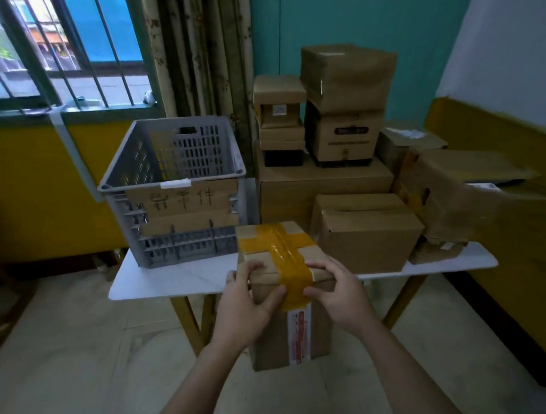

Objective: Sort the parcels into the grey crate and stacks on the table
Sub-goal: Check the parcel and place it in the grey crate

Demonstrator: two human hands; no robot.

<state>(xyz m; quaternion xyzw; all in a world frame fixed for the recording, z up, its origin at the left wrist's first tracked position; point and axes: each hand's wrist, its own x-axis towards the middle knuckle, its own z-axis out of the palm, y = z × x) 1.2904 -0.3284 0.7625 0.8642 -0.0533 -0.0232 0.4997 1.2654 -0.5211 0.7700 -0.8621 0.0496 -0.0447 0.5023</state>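
1. The white-topped desk stands before a barred window and a teal wall.
2. The stacks of parcels fill the desk's right half. A wide carton at the back carries smaller boxes, and a taped brown box sits highest.
3. A closed brown carton stands in front of the stacks, near the desk's front edge.
4. The grey crate, slotted plastic, sits on the left of the desk. A cardboard sign with handwritten characters is fixed to its front.
5. The held parcel is a brown box crossed with yellow tape. It hangs at the desk's near edge, between crate and carton.
6. The left hand and right hand grip the parcel's near top edge.
7. On both hands the fingers curl over the parcel's top, with the thumbs pressed on its front face.
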